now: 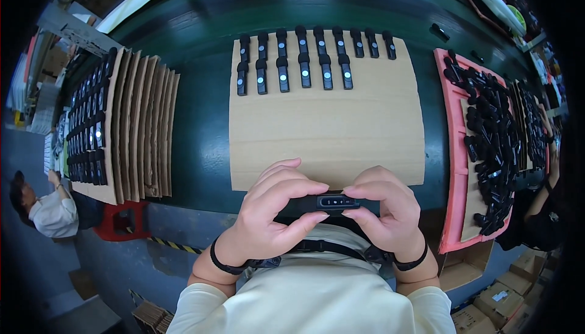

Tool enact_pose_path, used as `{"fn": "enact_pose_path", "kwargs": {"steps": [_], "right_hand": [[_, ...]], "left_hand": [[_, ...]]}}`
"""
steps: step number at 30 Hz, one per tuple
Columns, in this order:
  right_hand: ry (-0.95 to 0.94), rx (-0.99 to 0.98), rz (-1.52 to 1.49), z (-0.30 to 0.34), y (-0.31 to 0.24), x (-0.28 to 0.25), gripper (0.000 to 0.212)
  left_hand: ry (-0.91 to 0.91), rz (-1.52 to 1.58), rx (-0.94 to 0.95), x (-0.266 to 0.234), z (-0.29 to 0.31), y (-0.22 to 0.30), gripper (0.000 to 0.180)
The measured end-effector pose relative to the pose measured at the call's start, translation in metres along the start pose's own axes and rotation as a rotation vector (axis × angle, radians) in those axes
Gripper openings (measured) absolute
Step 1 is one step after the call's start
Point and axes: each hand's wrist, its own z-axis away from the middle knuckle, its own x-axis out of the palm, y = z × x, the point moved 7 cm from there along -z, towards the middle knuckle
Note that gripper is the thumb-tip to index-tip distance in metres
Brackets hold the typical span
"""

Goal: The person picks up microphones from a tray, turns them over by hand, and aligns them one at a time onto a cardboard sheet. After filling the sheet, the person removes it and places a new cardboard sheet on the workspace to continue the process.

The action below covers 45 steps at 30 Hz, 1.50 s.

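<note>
Pinching a small black device (332,202) between both hands, left hand (268,212) and right hand (384,212), low in the frame's centre, off the table (201,29); a fingertip slip could drop it beside the cardboard sheet (329,127).

Fifteen black devices (303,60) on one cardboard sheet (326,127)

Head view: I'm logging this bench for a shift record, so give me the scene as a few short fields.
held item: small black device, gripped at both ends
left hand: on its left end
right hand: on its right end
cardboard sheet: two rows of black devices along its far edge
pink tray: heap of loose black devices
</note>
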Motion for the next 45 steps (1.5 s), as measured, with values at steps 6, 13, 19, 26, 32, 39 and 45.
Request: {"fn": "enact_pose_path", "kwargs": {"steps": [6, 13, 19, 26, 32, 39, 45], "right_hand": [[-0.007, -0.076, 0.027, -0.003, -0.001, 0.001, 0.025], [-0.009, -0.076, 0.024, -0.004, 0.001, 0.002, 0.025], [-0.031, -0.117, 0.021, -0.005, 0.002, 0.004, 0.023], [-0.009, 0.005, -0.139, -0.001, 0.008, 0.008, 0.024], [-0.067, -0.047, -0.027, -0.013, -0.008, 0.012, 0.027], [-0.142, -0.043, 0.179, -0.042, 0.0, 0.0, 0.027], [-0.213, 0.097, 0.592, -0.093, 0.047, -0.041, 0.025]], "left_hand": [[-0.007, 0.004, 0.017, 0.002, -0.003, -0.003, 0.029], [-0.014, 0.004, 0.034, 0.003, -0.004, -0.004, 0.025], [-0.044, 0.02, 0.0, 0.006, -0.011, -0.001, 0.023], [-0.084, 0.028, 0.035, 0.007, -0.01, -0.004, 0.024], [-0.073, 0.002, 0.061, 0.009, -0.01, -0.007, 0.031], [0.046, -0.106, -0.01, -0.02, -0.006, -0.02, 0.03], [0.228, -0.111, -0.133, -0.065, 0.011, -0.049, 0.029]]}}
